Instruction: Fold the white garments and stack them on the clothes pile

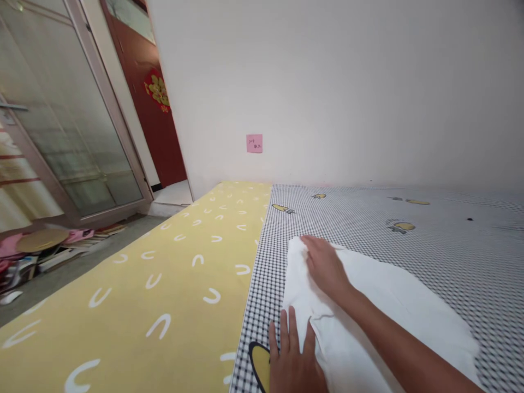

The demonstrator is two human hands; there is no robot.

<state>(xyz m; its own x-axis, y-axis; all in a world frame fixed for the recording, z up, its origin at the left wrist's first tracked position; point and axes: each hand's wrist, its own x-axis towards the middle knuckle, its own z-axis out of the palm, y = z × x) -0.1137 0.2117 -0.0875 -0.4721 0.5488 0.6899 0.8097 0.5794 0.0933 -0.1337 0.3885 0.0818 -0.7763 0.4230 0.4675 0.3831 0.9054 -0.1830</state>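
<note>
Smoothing or arranging the white cloth (pixel 393 284) by its left part is how I judge the step in hand. Position: the cloth lies on the checked cover (pixel 450 267), just right of the yellow panel (pixel 184 284), with its broad right side spread out and uneven at the margin. Left grip (pixel 295 357): fingers extended and parted, palm down, clasping nothing; the fingers reach over the near left edge of the cloth, the outermost lying over the checked cover. Right grip (pixel 325 267): at the far left corner, fingers bent over the fabric; whether they pinch it or only press, I cannot tell, since the back of the hand hides the contact. A crease (pixel 323 316) stands beside my left thumb, and a loose edge runs from there toward me. Method notes: the left palm should serve as an anchor, weight light and even, so that the fabric does not creep. The right fingers should draw along the edge, not across it, and keep the corner square. Work the crease outward from the anchored side, lifting slightly where layers catch. Caution: my right forearm passes above the cloth; a dragging wrist could rumple the part already lying flat.
</note>
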